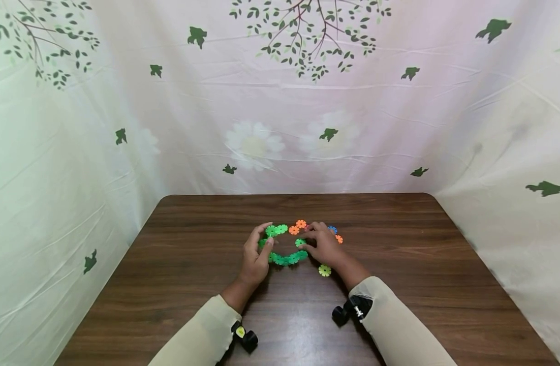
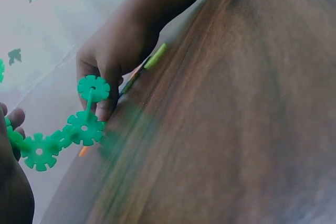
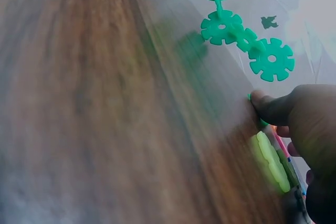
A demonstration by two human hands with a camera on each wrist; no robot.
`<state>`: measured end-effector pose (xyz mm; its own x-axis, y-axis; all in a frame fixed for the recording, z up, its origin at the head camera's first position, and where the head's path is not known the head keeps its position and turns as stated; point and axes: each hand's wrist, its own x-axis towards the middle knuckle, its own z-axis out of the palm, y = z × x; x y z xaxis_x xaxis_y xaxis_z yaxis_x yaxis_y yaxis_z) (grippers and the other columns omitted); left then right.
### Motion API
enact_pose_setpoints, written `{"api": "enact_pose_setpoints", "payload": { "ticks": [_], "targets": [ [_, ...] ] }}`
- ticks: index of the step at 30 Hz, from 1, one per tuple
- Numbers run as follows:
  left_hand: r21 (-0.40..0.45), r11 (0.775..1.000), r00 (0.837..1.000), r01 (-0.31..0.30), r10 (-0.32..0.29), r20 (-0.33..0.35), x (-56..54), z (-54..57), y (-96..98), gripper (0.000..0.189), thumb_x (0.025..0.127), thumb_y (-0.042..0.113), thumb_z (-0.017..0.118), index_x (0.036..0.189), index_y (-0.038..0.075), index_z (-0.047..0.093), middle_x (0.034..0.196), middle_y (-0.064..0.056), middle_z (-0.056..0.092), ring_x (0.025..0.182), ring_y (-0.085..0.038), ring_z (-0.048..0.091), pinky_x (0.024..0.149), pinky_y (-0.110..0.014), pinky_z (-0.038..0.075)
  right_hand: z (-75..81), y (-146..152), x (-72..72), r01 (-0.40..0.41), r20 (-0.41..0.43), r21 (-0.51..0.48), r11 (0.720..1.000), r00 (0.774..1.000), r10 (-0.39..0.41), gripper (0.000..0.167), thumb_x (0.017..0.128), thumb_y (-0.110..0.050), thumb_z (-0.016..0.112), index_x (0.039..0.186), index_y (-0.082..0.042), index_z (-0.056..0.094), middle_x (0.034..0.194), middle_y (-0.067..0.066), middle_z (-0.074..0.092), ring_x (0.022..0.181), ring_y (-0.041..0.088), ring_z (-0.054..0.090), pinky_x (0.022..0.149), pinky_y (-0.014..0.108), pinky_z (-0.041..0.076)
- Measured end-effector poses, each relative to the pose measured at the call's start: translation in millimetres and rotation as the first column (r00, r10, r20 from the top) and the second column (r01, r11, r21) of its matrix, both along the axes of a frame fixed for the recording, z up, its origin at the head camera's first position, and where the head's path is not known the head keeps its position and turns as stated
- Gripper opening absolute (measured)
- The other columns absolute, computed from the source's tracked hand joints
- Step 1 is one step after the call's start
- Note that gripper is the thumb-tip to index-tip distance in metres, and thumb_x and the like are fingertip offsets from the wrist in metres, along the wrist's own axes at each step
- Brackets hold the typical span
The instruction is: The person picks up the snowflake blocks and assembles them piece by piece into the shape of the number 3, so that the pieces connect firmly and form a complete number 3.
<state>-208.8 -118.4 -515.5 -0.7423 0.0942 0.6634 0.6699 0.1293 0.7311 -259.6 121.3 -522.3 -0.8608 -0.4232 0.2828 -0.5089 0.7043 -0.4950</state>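
Observation:
A curved chain of green flower-shaped notched discs [image 1: 284,260] is held up by my left hand [image 1: 256,259], whose fingers and thumb grip its left side. In the right wrist view the chain [image 3: 273,60] hangs over the table, its discs slotted together edge to edge. My right hand [image 1: 327,247] pinches a single green disc [image 1: 300,242] between thumb and fingers, close to the chain's right end. Most of that disc is hidden behind the thumb in the right wrist view, where a gap shows between the thumb [image 3: 270,109] and the chain.
Loose discs lie on the brown wooden table [image 1: 170,264]: orange ones [image 1: 294,230] behind the chain, a blue one [image 1: 332,230] and another orange one [image 1: 339,238] beyond the right hand, and a yellow-green one [image 1: 324,270] below the right wrist. A printed curtain [image 1: 280,101] surrounds the table.

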Motion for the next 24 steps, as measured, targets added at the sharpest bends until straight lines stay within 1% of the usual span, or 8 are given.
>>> {"api": "enact_pose_setpoints", "payload": {
  "ticks": [5,9,11,16,17,20,22,24],
  "targets": [
    [-0.001,1.0,1.0,0.005,-0.005,-0.023,-1.8,-2.1,0.4,0.038,0.111,-0.006,0.049,0.149,-0.006,0.053,0.112,-0.04,0.062,0.093,-0.048,0.068,0.083,-0.044,0.063,2.1,-1.3,-0.1,0.013,0.032,-0.023,1.0,0.999,-0.012,0.016,0.097,-0.019,0.085,0.108,-0.01,0.078,0.13,0.01,0.065,0.122,0.031,0.055,0.097,0.058,0.039],
    [-0.007,1.0,0.999,0.006,-0.006,-0.031,-1.0,-0.8,0.8,0.039,0.11,-0.007,0.049,0.149,-0.006,0.053,0.109,-0.038,0.063,0.093,-0.048,0.068,0.082,-0.041,0.062,4.9,0.0,1.0,0.024,0.06,-0.051,0.998,0.998,-0.021,0.017,0.096,-0.018,0.086,0.102,-0.01,0.072,0.123,0.009,0.066,0.118,0.03,0.054,0.099,0.061,0.034],
    [-0.005,1.0,1.0,0.008,-0.008,-0.024,0.2,0.6,1.3,0.039,0.11,-0.006,0.049,0.149,-0.006,0.054,0.105,-0.036,0.065,0.092,-0.047,0.068,0.079,-0.04,0.061,6.4,1.3,1.9,0.028,0.085,-0.067,0.997,0.996,-0.022,0.019,0.096,-0.018,0.086,0.102,-0.01,0.069,0.116,0.008,0.067,0.112,0.028,0.054,0.098,0.059,0.032],
    [-0.006,1.0,1.0,0.007,-0.007,-0.018,1.3,1.7,2.2,0.039,0.11,-0.006,0.049,0.149,-0.005,0.054,0.099,-0.03,0.067,0.09,-0.041,0.069,0.071,-0.038,0.059,7.0,2.8,1.7,0.018,0.149,-0.109,0.994,0.989,-0.001,0.02,0.097,-0.016,0.084,0.105,-0.01,0.067,0.096,0.004,0.064,0.093,0.018,0.056,0.092,0.047,0.034],
    [-0.007,1.0,1.0,0.008,-0.008,-0.017,1.3,1.5,2.2,0.039,0.11,-0.006,0.049,0.149,-0.005,0.054,0.098,-0.029,0.067,0.089,-0.04,0.069,0.07,-0.036,0.059,7.2,3.0,1.7,0.015,0.155,-0.121,0.993,0.988,0.004,0.02,0.097,-0.016,0.084,0.105,-0.01,0.067,0.094,0.003,0.064,0.09,0.017,0.057,0.093,0.048,0.033],
    [-0.005,1.0,0.999,0.01,-0.01,-0.03,0.2,-0.1,2.4,0.039,0.11,-0.008,0.049,0.148,-0.006,0.055,0.097,-0.029,0.067,0.088,-0.039,0.069,0.071,-0.036,0.059,8.3,3.3,1.8,0.004,0.157,-0.142,0.99,0.987,0.018,0.019,0.098,-0.015,0.083,0.107,-0.01,0.067,0.089,0.001,0.065,0.082,0.013,0.057,0.094,0.05,0.03],
    [-0.005,1.0,0.999,0.009,-0.009,-0.038,-0.2,-0.7,2.5,0.039,0.109,-0.009,0.049,0.148,-0.006,0.055,0.097,-0.029,0.066,0.087,-0.039,0.069,0.071,-0.037,0.059,8.9,3.4,2.0,-0.005,0.155,-0.151,0.988,0.987,0.029,0.019,0.099,-0.014,0.081,0.113,-0.009,0.068,0.089,0.0,0.066,0.08,0.012,0.057,0.093,0.05,0.034],
    [-0.008,1.0,0.999,0.006,-0.006,-0.049,-0.2,-0.7,2.7,0.039,0.109,-0.009,0.05,0.148,-0.006,0.055,0.096,-0.029,0.066,0.086,-0.04,0.069,0.069,-0.036,0.059,8.5,3.5,1.8,-0.012,0.156,-0.159,0.987,0.987,0.037,0.02,0.101,-0.013,0.079,0.118,-0.008,0.07,0.09,0.001,0.066,0.078,0.012,0.056,0.089,0.046,0.041]
  ]
}}
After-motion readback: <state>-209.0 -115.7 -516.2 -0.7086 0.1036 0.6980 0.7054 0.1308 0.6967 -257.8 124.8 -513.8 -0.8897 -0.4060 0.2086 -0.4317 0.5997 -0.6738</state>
